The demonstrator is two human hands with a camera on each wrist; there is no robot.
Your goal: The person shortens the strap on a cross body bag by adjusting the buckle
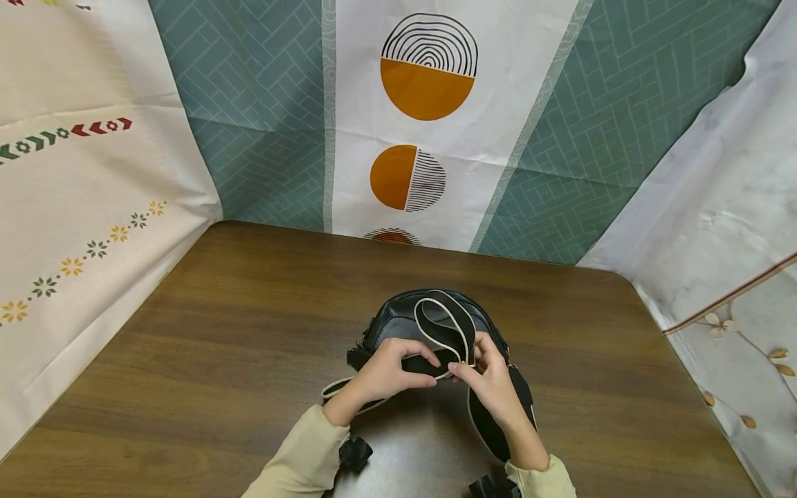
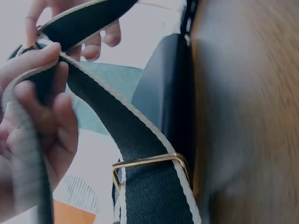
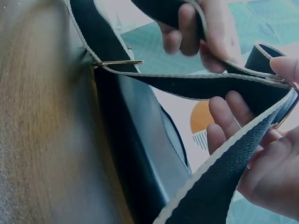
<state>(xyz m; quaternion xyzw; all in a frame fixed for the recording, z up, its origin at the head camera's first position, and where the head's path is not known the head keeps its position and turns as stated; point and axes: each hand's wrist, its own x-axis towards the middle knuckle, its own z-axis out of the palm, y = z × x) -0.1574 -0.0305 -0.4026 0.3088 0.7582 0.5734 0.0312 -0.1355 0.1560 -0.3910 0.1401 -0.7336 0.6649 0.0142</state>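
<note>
A black rounded handbag (image 1: 405, 308) with a smooth leather-like surface rests on the table, its lower part behind the hands. Its wide black strap (image 2: 121, 112) has cream edging and stands up in a loop above the bag. My left hand (image 1: 398, 366) pinches the strap between thumb and fingers. At a gold-coloured buckle (image 1: 465, 362) my right hand (image 1: 495, 377) grips the strap, seen close up as the right hand (image 3: 275, 163) in the right wrist view. Further along the strap sits a gold-coloured rectangular ring (image 2: 149, 161).
The brown wooden table (image 1: 218, 360) extends around the bag. Behind it hangs a teal and white patterned cloth (image 1: 261, 104), with pale cloths at the left (image 1: 81, 207) and right (image 1: 728, 228). Black devices sit at both wrists.
</note>
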